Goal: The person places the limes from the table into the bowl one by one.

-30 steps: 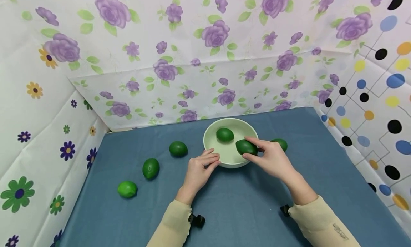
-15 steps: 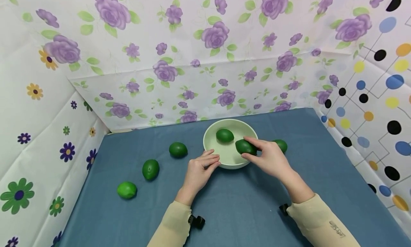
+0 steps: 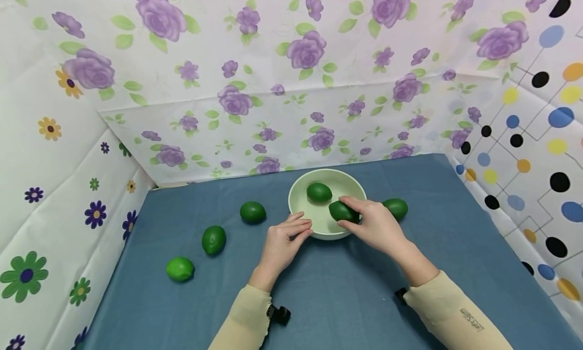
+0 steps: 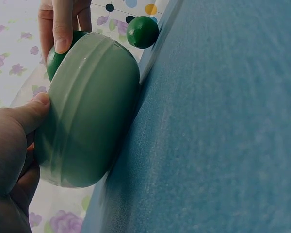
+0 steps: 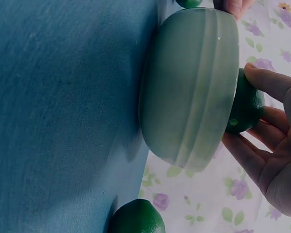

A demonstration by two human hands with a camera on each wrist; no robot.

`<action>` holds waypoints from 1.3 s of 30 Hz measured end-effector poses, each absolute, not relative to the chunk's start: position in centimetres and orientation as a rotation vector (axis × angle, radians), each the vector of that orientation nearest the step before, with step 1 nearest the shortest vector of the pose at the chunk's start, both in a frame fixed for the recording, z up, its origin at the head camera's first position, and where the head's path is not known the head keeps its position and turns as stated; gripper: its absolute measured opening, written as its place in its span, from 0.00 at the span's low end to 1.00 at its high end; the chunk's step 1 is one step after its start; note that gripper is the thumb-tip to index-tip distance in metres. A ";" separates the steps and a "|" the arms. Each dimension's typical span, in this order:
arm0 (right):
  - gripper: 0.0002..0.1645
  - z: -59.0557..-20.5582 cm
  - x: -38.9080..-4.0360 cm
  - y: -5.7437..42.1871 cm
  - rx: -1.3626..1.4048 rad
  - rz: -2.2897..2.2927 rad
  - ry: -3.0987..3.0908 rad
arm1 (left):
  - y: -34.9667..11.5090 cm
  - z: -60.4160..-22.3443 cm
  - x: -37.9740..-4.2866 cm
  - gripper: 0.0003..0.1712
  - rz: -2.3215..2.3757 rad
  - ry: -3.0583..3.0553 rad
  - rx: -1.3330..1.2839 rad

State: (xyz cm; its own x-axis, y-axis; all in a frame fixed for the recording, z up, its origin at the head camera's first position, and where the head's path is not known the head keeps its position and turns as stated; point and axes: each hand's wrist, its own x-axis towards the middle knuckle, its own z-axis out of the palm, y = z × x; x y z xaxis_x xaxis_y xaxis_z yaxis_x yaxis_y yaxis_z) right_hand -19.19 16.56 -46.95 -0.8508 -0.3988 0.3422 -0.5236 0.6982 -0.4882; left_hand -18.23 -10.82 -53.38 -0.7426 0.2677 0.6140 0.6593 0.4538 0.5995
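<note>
A pale green bowl [image 3: 327, 229] stands on the blue cloth, with one dark green lime [image 3: 319, 192] inside it. My right hand [image 3: 379, 227] pinches a second lime [image 3: 342, 212] between thumb and fingers, over the bowl's right part. In the right wrist view that held lime [image 5: 246, 104] shows at the rim, its lower part hidden by the bowl wall. My left hand [image 3: 283, 243] grips the bowl's near left rim; in the left wrist view its thumb [image 4: 35, 110] presses the rim from outside.
Left of the bowl, a dark lime [image 3: 252, 212], another dark lime [image 3: 214, 239] and a brighter lime [image 3: 180, 268] lie in a slanting row on the cloth [image 3: 337, 299]. One more lime [image 3: 396, 208] lies right of the bowl, beyond my right hand. Patterned sheets [image 3: 273, 112] enclose the back and sides.
My right hand has shifted slightly left and lower with the lime, further over the bowl. More of the lime on the right shows now. The left hand has stayed put.
</note>
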 end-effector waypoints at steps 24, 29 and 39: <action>0.36 -47.1 -21.7 15.1 0.676 0.700 -2.837 | -10.9 -53.4 -18.2 0.12 -1.240 -2.268 -0.799; 0.36 -47.3 -21.9 15.0 0.666 0.684 -2.849 | -10.9 -53.5 -18.3 0.13 -1.239 -2.242 -0.811; 0.36 -47.6 -22.3 14.9 0.628 0.673 -2.863 | -10.9 -53.3 -18.2 0.12 -1.237 -2.255 -0.810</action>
